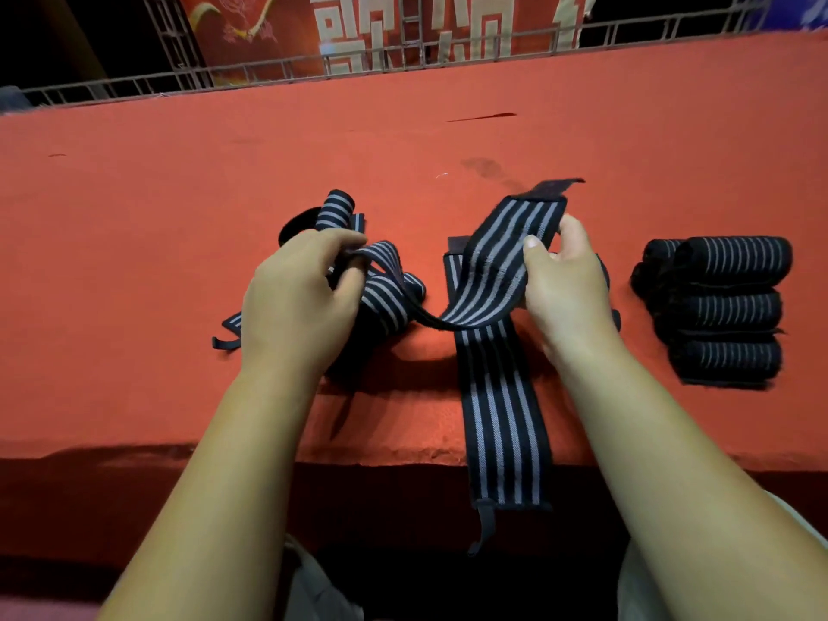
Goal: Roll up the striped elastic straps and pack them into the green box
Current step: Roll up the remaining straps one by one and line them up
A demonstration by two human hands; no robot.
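Work surface: wide red felt-covered table [179, 181], front edge near the body; metal railing [188, 73] and a red banner [269, 20] behind, room otherwise dark. No green box in view. Stack of rolled straps [726, 307] sits at right, well apart from the hands. One loose strap [502, 410] lies flat and hangs over the front edge; a tangle of loose straps [385, 298] lies under the left hand. Held strap [493, 257] spans both hands, sagging in the middle: judged light, soft, stretchy, woven face grippy rather than slick, not fragile. Left hand [295, 302] fingers curled, pinching one end; right hand [564, 284] thumb on top, fingers beneath, pinching the strap near its dark hook-and-loop tab [555, 186]. Best hold, by judgement: across the full width at one end, keeping tension while rolling.
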